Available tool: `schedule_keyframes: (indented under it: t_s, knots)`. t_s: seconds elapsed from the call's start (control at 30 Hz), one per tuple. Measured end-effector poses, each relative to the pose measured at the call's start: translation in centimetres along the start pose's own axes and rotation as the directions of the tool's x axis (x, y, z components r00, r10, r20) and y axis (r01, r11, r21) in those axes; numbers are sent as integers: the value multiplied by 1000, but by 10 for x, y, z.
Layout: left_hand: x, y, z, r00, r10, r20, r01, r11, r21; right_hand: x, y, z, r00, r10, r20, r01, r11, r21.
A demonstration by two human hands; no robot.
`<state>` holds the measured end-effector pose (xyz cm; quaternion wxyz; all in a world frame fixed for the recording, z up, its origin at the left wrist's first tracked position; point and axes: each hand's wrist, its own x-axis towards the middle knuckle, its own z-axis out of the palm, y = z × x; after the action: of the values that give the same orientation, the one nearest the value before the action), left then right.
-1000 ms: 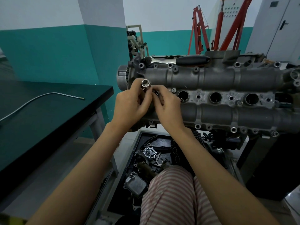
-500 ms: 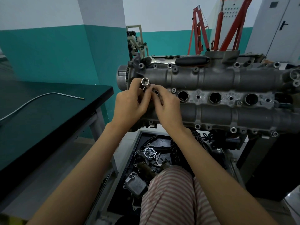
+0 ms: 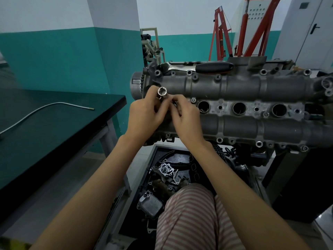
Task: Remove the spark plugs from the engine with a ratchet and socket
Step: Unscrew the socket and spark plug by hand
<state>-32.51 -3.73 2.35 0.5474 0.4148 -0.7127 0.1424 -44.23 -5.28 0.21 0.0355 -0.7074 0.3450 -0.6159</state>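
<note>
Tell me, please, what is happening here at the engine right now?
A person sits at the engine with both hands at its left end. The left hand grips a silver socket, open end up, while the right hand pinches something small beside it that the fingers hide. Three plug wells to the right stand open. The ratchet lies on top of the engine, untouched.
</note>
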Motion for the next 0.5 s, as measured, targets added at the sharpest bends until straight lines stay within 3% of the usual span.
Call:
schedule_keyframes:
  t_s: [0.07,0.2,0.37,0.5]
  knots:
    - [1,2,2,998,-51,-37,50,999,-9,0,1,1,1000,10,7,-10,1000,-2]
    - [-1,4,0,1000,20,-18,-20,1000,8,0,3,2,996,84,24,-84,996,22]
    - [-2,2,-4,998,54,34,-53,998,-27,0,3,1,1000,9,-8,-9,999,44]
    - [1,3,3,997,-58,-57,58,998,-12,1,4,0,1000,-11,20,11,1000,24]
